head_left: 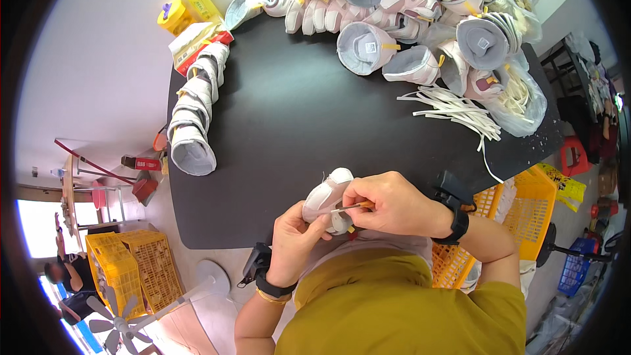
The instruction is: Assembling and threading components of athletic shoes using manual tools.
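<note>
Close to the table's front edge, a small pale pink and white shoe upper is held in my left hand, with thumb and fingers pinching its side. My right hand is closed around a thin metal tool with an orange-brown handle. The tool's slender shaft points left and its tip meets the upper; whether it goes through the material is too small to tell. Both wrists carry black strapped devices. Several white laces lie in a loose bundle at the right of the black table.
A row of nested shoe uppers runs along the table's left side. More uppers are heaped at the back right, beside a plastic bag. A yellow bottle stands far left. Yellow crates sit at my right; a fan is lower left.
</note>
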A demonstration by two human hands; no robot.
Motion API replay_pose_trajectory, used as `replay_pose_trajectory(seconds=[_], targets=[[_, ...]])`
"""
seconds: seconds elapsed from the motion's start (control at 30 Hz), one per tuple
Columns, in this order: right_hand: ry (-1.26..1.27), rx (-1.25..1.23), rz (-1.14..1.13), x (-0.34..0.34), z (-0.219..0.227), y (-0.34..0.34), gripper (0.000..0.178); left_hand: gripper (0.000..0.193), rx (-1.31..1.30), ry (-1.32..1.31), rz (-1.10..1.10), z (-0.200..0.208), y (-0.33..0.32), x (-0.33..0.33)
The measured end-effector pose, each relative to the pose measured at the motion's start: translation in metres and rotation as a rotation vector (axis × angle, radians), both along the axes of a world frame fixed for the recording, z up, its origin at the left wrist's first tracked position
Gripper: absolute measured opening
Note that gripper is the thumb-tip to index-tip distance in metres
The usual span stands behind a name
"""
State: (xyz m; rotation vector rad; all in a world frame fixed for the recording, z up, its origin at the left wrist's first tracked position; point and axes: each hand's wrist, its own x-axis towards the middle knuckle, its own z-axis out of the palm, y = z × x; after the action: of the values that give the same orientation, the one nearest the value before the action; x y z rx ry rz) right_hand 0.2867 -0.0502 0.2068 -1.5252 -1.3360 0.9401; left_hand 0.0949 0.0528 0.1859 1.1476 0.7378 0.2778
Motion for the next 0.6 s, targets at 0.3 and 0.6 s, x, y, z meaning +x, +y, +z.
replay_pose_trajectory(seconds=[0.3, 0.6], targets=[[-0.041, -0.055, -0.014, -0.005, -0.006, 0.000, 0.012, 0.020, 0.057, 0.014, 0.009, -0.001, -0.004, 0.000], [-0.018, 0.010, -0.098, -0.012, -0.012, 0.000, 0.014, 0.022, 0.069, -0.030, 0.032, -0.002, -0.007, 0.001]])
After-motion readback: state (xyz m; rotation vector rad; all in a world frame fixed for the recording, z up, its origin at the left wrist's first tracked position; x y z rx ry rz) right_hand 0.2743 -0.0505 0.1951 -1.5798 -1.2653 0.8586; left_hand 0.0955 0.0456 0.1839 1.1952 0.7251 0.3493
